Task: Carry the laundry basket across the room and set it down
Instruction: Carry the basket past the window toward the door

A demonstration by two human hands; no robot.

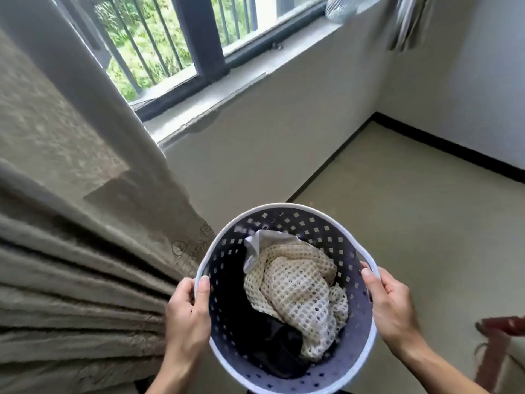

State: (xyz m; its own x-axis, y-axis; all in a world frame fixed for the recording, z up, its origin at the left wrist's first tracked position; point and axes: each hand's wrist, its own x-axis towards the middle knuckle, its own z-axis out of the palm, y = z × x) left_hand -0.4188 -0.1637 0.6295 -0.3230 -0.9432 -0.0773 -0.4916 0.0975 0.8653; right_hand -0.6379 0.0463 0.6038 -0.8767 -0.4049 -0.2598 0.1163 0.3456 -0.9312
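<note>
- Our left hand [187, 314] is clamped on the white rim of the laundry basket [287, 207], thumb hooked over the inside edge, fingers hidden beneath.
- Our right hand [393, 308] grips the opposite rim the same way, thumb on top just beside the handle cut-out; the two holds sit across from each other, which we judge keeps the load level.
- The round, perforated basket hangs in the air in front of us, low in the view, clear of the floor [412, 223].
- Inside lie a cream mesh garment [295, 294], a dark garment [255, 336] under it and a grey piece [255, 245] at the far side, all well below the rim, so nothing looks ready to spill.
- The curtain [85, 251] hangs just beside the basket's left edge and could snag it.
- Ahead stand the wall and window sill [227, 92]; open floor runs right to the corner, and a red-patterned object [500, 345], too blurred to name, borders it near our right side.
</note>
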